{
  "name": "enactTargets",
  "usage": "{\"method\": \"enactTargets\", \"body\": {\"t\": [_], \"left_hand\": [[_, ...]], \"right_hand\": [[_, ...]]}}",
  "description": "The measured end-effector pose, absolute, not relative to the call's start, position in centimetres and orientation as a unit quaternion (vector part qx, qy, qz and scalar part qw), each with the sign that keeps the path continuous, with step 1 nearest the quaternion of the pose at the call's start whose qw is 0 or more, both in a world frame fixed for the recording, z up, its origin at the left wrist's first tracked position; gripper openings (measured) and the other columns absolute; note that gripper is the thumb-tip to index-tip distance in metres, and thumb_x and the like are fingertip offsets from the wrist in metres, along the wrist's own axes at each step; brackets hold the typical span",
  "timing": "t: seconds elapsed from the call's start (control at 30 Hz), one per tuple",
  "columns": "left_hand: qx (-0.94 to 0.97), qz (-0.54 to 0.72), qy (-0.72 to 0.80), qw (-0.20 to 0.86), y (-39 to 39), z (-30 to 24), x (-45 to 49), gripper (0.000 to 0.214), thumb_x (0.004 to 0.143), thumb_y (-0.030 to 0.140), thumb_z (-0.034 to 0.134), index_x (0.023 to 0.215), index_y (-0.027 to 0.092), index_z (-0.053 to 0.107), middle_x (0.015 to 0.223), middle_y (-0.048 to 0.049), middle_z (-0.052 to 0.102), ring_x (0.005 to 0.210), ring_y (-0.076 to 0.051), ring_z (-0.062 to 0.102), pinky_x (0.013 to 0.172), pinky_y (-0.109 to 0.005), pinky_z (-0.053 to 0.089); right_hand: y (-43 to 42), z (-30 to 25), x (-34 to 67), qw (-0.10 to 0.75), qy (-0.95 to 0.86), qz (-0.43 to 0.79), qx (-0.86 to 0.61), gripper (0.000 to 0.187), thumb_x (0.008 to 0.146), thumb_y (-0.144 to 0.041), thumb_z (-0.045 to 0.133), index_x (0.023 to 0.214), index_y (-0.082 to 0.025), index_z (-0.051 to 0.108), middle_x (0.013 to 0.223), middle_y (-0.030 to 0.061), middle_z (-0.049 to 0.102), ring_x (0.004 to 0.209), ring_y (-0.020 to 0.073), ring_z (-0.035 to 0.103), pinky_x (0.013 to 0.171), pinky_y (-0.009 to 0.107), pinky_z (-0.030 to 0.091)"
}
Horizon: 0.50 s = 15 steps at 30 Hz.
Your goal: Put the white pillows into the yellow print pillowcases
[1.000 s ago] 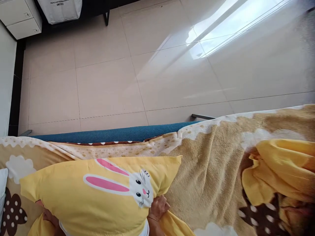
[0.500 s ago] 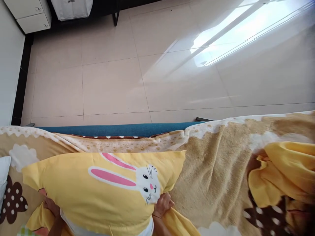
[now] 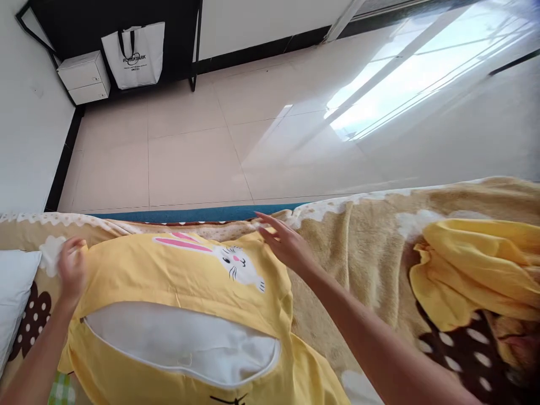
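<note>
A yellow pillowcase [image 3: 126, 267] with a white rabbit print lies on the bed. Its long zippered opening gapes toward me, and a white pillow [image 3: 169, 332] shows inside. At the far left corner of the case is my left hand [image 3: 72, 267], smeared by motion, its fingers bent; whether they grip the corner is unclear. My right hand [image 3: 289, 244] is over the far right corner, open, with fingers stretched out toward the left. More yellow cloth lies under the near right side of the pillow.
The bed has a tan patterned blanket [image 3: 367, 253]. A crumpled yellow cloth [image 3: 476, 270] lies at right, a white pillow [image 3: 17, 292] at left. Beyond the blue bed edge [image 3: 189, 215] is a tiled floor [image 3: 189, 160], with white boxes [image 3: 86, 79] and a white bag [image 3: 137, 59] against the wall.
Both hands have left the near sides of the yellow pillowcase and moved to its far corners. The opening now faces up, showing the white pillow. The view has tilted up.
</note>
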<state>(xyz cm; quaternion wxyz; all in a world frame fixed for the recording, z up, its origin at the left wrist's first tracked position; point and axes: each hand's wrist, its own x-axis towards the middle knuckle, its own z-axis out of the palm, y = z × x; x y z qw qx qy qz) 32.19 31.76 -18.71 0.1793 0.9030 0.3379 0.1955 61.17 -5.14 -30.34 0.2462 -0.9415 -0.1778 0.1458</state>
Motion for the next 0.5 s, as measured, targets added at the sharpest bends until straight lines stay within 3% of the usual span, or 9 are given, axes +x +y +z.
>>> {"method": "enactTargets", "body": {"t": [0.03, 0.1, 0.17, 0.33, 0.5], "left_hand": [[0.922, 0.153, 0.307, 0.179, 32.1, -19.5, 35.1, 0.038, 0.092, 0.027, 0.039, 0.122, 0.024, 0.062, 0.115, -0.0069, 0.068, 0.109, -0.021, 0.061, 0.096, -0.037, 0.049], [0.97, -0.086, 0.204, 0.101, 32.1, -22.1, 40.5, 0.047, 0.092, 0.019, 0.035, 0.135, 0.022, 0.054, 0.136, -0.0094, 0.06, 0.126, -0.021, 0.053, 0.105, -0.036, 0.042], [0.966, -0.139, 0.205, 0.075, 31.7, -24.9, 44.2, 0.046, 0.091, 0.018, 0.039, 0.135, 0.019, 0.054, 0.138, -0.0127, 0.059, 0.126, -0.024, 0.053, 0.103, -0.039, 0.042], [0.969, -0.151, 0.196, 0.032, 32.5, -28.3, 46.1, 0.026, 0.091, 0.017, 0.042, 0.1, 0.02, 0.066, 0.107, -0.0112, 0.069, 0.109, -0.025, 0.057, 0.096, -0.043, 0.039], [0.972, -0.103, 0.211, -0.015, 35.0, -29.3, 47.7, 0.032, 0.098, 0.02, 0.032, 0.107, 0.021, 0.062, 0.112, -0.0119, 0.064, 0.114, -0.027, 0.051, 0.102, -0.051, 0.029]], "right_hand": [[-3.0, -30.1, 62.3, 0.182, -0.198, 0.179, -0.947, 0.039, 0.093, -0.034, 0.047, 0.128, -0.021, 0.057, 0.13, 0.014, 0.057, 0.09, 0.0206, 0.064, 0.078, 0.031, 0.046], [0.5, -30.4, 63.1, 0.092, -0.198, 0.195, -0.956, 0.035, 0.092, -0.028, 0.051, 0.123, -0.016, 0.058, 0.12, 0.016, 0.059, 0.087, 0.0231, 0.064, 0.073, 0.032, 0.045], [2.4, -31.1, 62.9, 0.058, -0.19, 0.172, -0.965, 0.027, 0.093, -0.021, 0.047, 0.115, -0.013, 0.06, 0.112, 0.0161, 0.06, 0.082, 0.0235, 0.063, 0.068, 0.032, 0.042], [2.6, -33.6, 63.9, 0.066, -0.197, 0.085, -0.974, 0.027, 0.099, -0.021, 0.034, 0.114, -0.014, 0.056, 0.116, 0.0163, 0.055, 0.096, 0.0239, 0.058, 0.074, 0.032, 0.039], [2.4, -37.8, 65.2, 0.082, -0.203, 0.008, -0.976, 0.028, 0.1, -0.026, 0.033, 0.105, -0.015, 0.058, 0.106, 0.0149, 0.06, 0.102, 0.0276, 0.051, 0.086, 0.038, 0.034]]}}
